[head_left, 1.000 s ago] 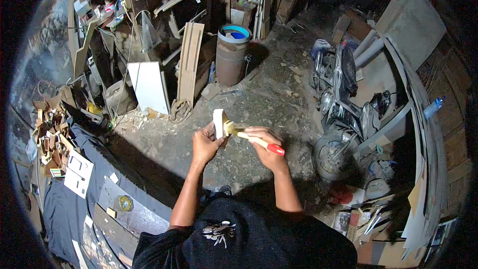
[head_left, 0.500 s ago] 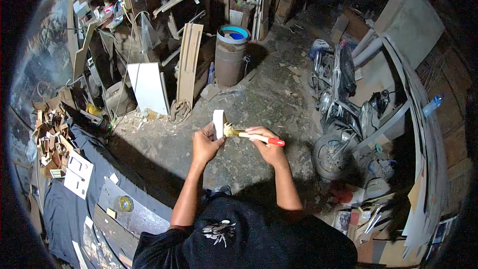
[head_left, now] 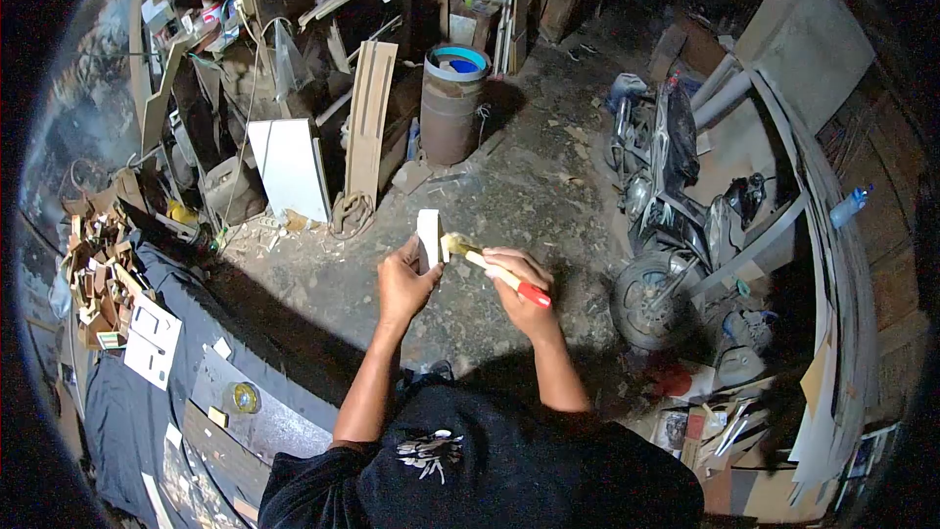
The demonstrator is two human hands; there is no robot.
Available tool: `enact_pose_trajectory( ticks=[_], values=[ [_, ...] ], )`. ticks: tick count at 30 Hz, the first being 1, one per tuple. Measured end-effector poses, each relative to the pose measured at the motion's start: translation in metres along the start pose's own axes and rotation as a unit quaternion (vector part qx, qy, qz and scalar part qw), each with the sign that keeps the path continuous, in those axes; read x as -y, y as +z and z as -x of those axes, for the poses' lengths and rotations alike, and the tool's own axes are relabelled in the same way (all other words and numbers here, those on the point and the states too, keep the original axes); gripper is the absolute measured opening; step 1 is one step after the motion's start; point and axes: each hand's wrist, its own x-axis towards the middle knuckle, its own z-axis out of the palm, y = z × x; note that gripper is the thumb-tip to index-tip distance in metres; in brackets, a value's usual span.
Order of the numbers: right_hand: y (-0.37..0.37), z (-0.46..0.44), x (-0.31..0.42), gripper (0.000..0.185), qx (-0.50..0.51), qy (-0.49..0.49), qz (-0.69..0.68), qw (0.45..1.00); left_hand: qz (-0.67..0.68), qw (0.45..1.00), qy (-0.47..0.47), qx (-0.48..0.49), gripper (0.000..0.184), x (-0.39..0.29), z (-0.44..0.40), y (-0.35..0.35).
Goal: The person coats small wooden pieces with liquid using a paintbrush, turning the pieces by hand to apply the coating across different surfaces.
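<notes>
My left hand (head_left: 404,286) is closed around the lower part of a small white block (head_left: 429,237), held upright in front of me; its exact kind I cannot make out. A paintbrush (head_left: 501,277) with a pale handle and a red end is gripped in my right hand (head_left: 521,289). Its bristles (head_left: 457,244) point left and lie against or very close to the block's right side. The handle slants down to the right, with the red tip near my wrist.
A cloth-covered bench (head_left: 127,421) at left carries a glass jar (head_left: 242,398), a white panel (head_left: 154,341) and a heap of wood offcuts (head_left: 103,284). Ahead stand a drum (head_left: 453,113), a leaning white board (head_left: 290,171) and planks (head_left: 371,122). A motorcycle (head_left: 666,196) is at right.
The paintbrush has tilted: its bristles are higher and its red end lower. My right hand has turned with it. My left hand and the white block have barely moved.
</notes>
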Motion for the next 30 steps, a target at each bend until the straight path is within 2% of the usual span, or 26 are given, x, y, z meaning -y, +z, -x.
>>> enact_pose_trajectory(
  ticks=[3,7,11,13,16,18,19,21,23,25,26,30],
  values=[
    [-0.001,-0.001,0.011,0.03,0.032,-0.028,0.02,0.999,-0.071,0.997,-0.026,0.003,0.049,-0.011,-0.001,-0.006],
    [0.001,0.007,0.006,0.036,0.078,-0.003,0.043,0.996,-0.118,0.992,-0.015,-0.028,0.051,-0.009,-0.002,-0.009],
    [0.003,-0.001,0.019,0.035,0.038,0.018,0.04,0.998,-0.139,0.99,-0.008,-0.027,0.05,-0.006,0.0,-0.004],
    [0.003,-0.008,0.024,0.029,0.0,-0.009,0.017,1.0,-0.137,0.99,-0.007,-0.023,0.051,-0.004,0.0,0.0],
    [0.003,0.001,0.001,0.03,0.037,0.017,0.024,0.999,-0.084,0.996,0.016,-0.018,0.052,0.004,-0.003,-0.001],
    [-0.001,0.004,-0.003,0.03,0.061,0.037,0.019,0.997,0.034,0.999,-0.026,0.013,0.052,0.016,-0.007,-0.004],
    [-0.003,0.002,-0.001,0.03,0.062,0.035,0.019,0.997,0.034,0.999,-0.025,0.012,0.052,0.017,-0.008,-0.004],
    [-0.006,0.001,0.005,0.031,0.021,0.047,0.042,0.998,0.207,0.976,-0.057,0.047,0.051,0.019,-0.009,-0.003],
    [-0.003,0.003,0.0,0.027,0.0,0.046,0.017,0.999,0.199,0.975,-0.067,0.075,0.053,0.018,-0.009,-0.003],
    [0.003,0.005,0.001,0.024,-0.037,0.05,-0.041,0.997,0.26,0.957,-0.061,0.114,0.058,0.014,-0.006,0.002],
    [0.003,0.008,-0.004,0.024,-0.006,0.084,-0.077,0.993,0.258,0.956,-0.061,0.13,0.061,0.012,-0.004,0.005],
    [-0.004,-0.001,-0.015,0.025,-0.065,0.136,-0.098,0.984,0.264,0.954,-0.061,0.126,0.061,0.015,-0.004,0.005]
  ],
)
